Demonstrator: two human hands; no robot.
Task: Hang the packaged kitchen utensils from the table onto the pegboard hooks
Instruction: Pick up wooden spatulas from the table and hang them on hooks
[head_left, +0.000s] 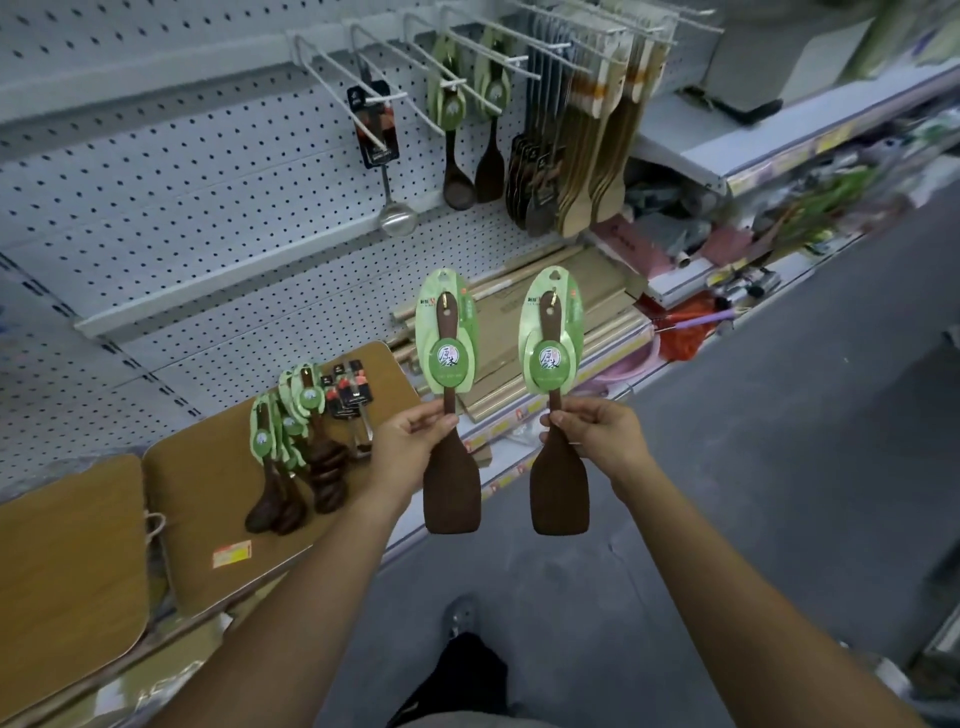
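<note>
- left hand (410, 441) is pinching the thin neck of a dark brown spatula (451, 499), thumb and fingers curled round it just under the green card
- right hand (597, 436) is doing the same with a second spatula (560, 493), fingers closed on the neck
- both spatulas are held upright in the air side by side, blades down and card tops up, near each other but not touching, out past the table's right edge
- the table (208, 478) sits lower left under the pegboard (182, 182)
- a heap of green-carded spoons (291, 441) lies around the middle of it, running toward the far edge
- a few black-carded utensils (348, 395) sit by the far right corner, touching that heap
- a price sticker (232, 556) is stuck near the table's near edge
- up on the hooks (387, 96): a metal ladle (398, 218) on a black card, then a green-carded dark spoon (460, 184) and a dark turner (491, 166)
- further right hangs a bunch of pale wooden spatulas (608, 130)
</note>
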